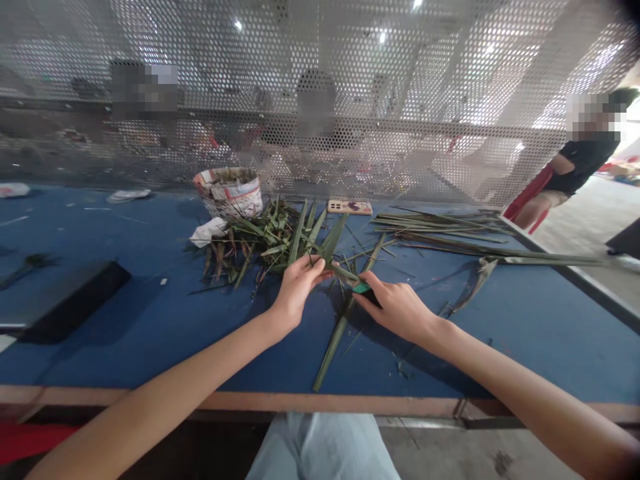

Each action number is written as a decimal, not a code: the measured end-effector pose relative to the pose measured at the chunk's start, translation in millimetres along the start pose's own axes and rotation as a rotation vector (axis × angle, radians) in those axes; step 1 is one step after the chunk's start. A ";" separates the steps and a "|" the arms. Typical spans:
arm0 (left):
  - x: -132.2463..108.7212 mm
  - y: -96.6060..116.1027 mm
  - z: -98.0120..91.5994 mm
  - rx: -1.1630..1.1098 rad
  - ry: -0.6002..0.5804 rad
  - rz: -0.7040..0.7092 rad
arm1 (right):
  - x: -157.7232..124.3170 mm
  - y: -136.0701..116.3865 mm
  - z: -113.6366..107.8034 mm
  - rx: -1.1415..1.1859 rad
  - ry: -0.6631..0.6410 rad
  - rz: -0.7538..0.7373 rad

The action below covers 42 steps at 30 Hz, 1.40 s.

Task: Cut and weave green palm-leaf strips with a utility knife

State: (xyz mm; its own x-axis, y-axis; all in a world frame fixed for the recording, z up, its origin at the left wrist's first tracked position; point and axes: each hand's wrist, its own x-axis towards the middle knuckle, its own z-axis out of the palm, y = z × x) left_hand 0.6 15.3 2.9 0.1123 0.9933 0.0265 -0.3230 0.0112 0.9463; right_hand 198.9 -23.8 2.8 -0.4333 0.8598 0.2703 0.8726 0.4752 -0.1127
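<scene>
A black box (pixel 75 303) sits at the left of the blue table (pixel 200 353), then a bucket (pixel 240 193) stands behind heaped leaf trimmings (pixel 245 250). In the middle, above the table, the left hand (pixel 296 288) pinches a green palm leaf (pixel 334 239), while the right hand (pixel 404 311) grips a small green-and-black tool (pixel 361 288) near the leaf's base. Farther right, long leaf strips (pixel 445 230) lie loosely bundled.

Grn pointed leaf (pixel 334 238) tilts up, lower end nr sml grn tool (pixel 361 288).
</scene>
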 end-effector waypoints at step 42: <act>-10.7 2.8 3.4 0.009 -0.166 -0.252 | 0.3 -3.3 -5.7 1.153 -0.098 0.142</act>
State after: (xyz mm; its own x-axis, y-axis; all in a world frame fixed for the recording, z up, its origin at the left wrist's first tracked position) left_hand 1.7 4.3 6.3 0.3402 0.9271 -0.1576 -0.2572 0.2530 0.9327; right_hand 197.1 -26.2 8.7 -0.4074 0.9058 0.1163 0.2146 0.2188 -0.9519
